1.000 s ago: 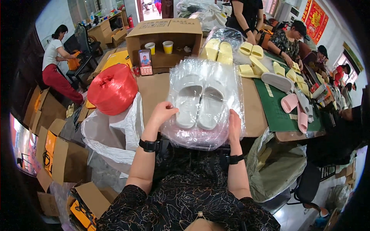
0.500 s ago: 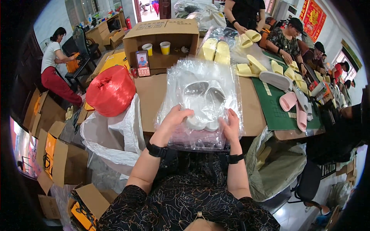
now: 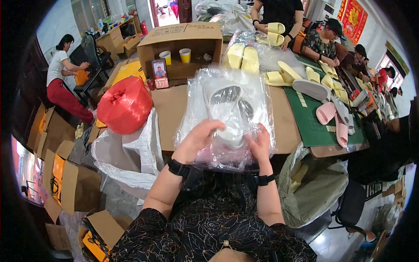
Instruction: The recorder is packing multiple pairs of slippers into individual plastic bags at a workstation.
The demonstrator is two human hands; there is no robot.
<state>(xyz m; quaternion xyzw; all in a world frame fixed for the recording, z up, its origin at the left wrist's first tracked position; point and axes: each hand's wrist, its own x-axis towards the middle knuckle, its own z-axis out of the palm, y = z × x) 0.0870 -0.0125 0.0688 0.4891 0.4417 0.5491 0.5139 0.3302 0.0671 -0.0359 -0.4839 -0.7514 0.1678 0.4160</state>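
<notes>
Far to the left, a person in a white top and red trousers [image 3: 61, 83] sat by a dark chair, and flattened cardboard cartons [image 3: 65, 174] lay about the floor below. Nearer in, a red spool of plastic twine [image 3: 125, 105] stood at the left end of the cardboard-covered surface [image 3: 170, 105], with a large white sack [image 3: 126, 153] hanging open just beneath it. Behind, an open cardboard box [image 3: 183, 37] lay on its side with two paper cups [image 3: 175, 56] inside and a phone [image 3: 160, 74] propped against its front.

At the middle, the left hand [image 3: 198, 139] was clenched on the lower left part of a clear plastic bag [image 3: 227, 113], its fingers curled over the film. The bag was held up tilted above the near edge of the surface, and a pair of white slippers [image 3: 231, 109] showed through it, soles partly toward the camera. The right hand [image 3: 259, 146] gripped the bag's lower right part, thumb and fingers pressing the film against the slippers. Both wrists wore dark watches.

Rightward, yellow slippers [image 3: 244, 56] lay on plastic, more yellow ones and a white sole sat on a green cutting mat [image 3: 314, 126], and pink slippers [image 3: 331, 118] lay at its near side. Other people stood and sat along the far right edge; one held a yellow slipper. A grey-green sack [image 3: 310, 187] hung below the surface's right corner.
</notes>
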